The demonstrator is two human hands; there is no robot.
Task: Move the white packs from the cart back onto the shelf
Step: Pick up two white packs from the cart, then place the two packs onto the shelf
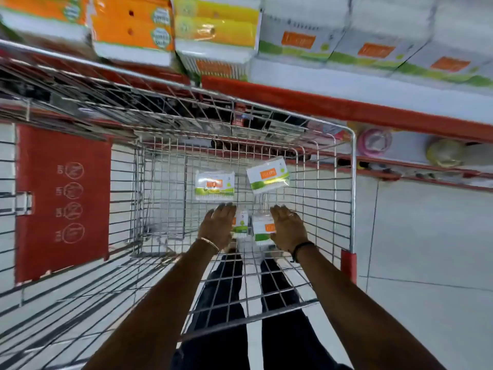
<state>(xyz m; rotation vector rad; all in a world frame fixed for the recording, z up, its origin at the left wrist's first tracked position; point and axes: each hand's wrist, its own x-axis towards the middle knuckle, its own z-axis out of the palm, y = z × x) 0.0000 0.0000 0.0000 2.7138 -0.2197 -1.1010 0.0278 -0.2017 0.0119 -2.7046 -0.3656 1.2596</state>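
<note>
Four white packs with green and orange labels lie in the wire cart [353, 198]. Two sit at the far end: one white pack [214, 185] on the left and one [267, 177] on the right. The two nearer ones are partly covered by my hands. My left hand [217, 227] reaches down with its fingers extended beside a pack [241, 225]. My right hand [288, 228] lies against another pack [261, 228], fingers straight. Neither pack is lifted. The shelf [333, 105] above the cart holds more white packs [373, 46].
Orange and yellow packs [133, 30] fill the shelf's left part. A red folded child seat panel [62, 204] hangs on the cart's left. Lower shelves with small round items [373, 141] run on the right. My legs show through the cart's wire floor.
</note>
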